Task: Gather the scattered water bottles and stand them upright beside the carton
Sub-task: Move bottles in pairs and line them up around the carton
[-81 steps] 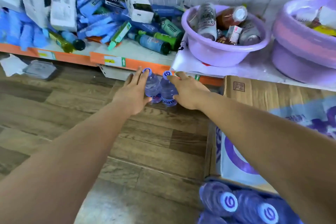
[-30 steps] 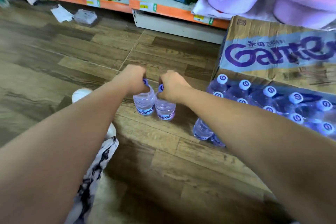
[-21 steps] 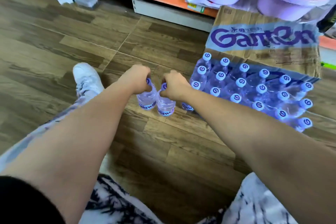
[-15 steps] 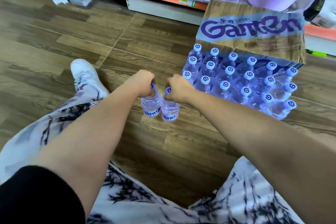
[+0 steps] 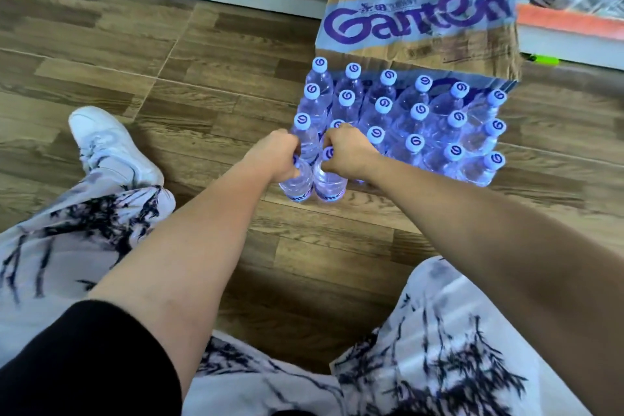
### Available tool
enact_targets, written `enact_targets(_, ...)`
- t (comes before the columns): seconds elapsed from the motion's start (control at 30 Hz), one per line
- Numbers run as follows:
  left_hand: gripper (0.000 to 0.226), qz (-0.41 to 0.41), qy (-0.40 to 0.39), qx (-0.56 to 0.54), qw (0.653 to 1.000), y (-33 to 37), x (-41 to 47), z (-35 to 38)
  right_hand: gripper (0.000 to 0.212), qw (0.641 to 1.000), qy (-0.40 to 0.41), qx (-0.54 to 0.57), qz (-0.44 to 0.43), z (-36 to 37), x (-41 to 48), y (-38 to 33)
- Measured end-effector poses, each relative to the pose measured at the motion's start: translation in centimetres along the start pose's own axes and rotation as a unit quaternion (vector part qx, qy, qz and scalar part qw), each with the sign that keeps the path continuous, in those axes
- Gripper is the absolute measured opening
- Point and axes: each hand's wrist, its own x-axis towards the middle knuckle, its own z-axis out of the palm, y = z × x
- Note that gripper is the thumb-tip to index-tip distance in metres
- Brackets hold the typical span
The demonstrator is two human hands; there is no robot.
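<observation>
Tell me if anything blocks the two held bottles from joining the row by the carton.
Nothing visible does. The left hand and right hand hold both bottles at the near left corner of the standing group, over bare floor.

Single head cam, looks fwd and down, close over floor [image 5: 202, 44], no 2nd view

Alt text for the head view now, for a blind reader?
The left hand grips the left bottle and the right hand the right bottle, both upright, by their tops, beside rows of standing bottles before the carton.
</observation>
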Motion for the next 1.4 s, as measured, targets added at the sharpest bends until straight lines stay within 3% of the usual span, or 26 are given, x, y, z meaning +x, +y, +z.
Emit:
enact_targets(0.73, 0.038, -0.012, -0.010, 0.009, 1.000, -1.1, 2.6, 2.2, 0.036, 0.998, -0.047, 0.006, 0.037, 1.6, 1.5, 1.3)
enact_targets(0.97, 0.037, -0.055, 0.018, -0.065, 0.996, -2.0, 2.9, 3.0, 0.038, 0.998, -0.058, 0.008, 0.032, 1.6, 1.9, 0.8)
enact_targets(1.1, 0.038, -0.050, 0.028, -0.079, 0.995, -2.6, 2.9, 3.3, 0.031, 0.997, -0.067, -0.005, 0.041, 1.7, 2.2, 0.2)
enact_targets(1.4, 0.042, -0.024, 0.012, -0.119, 0.993, -2.9, 3.2, 3.1, 0.043, 0.994, -0.096, -0.017, 0.054, 0.7, 2.0, 0.2)
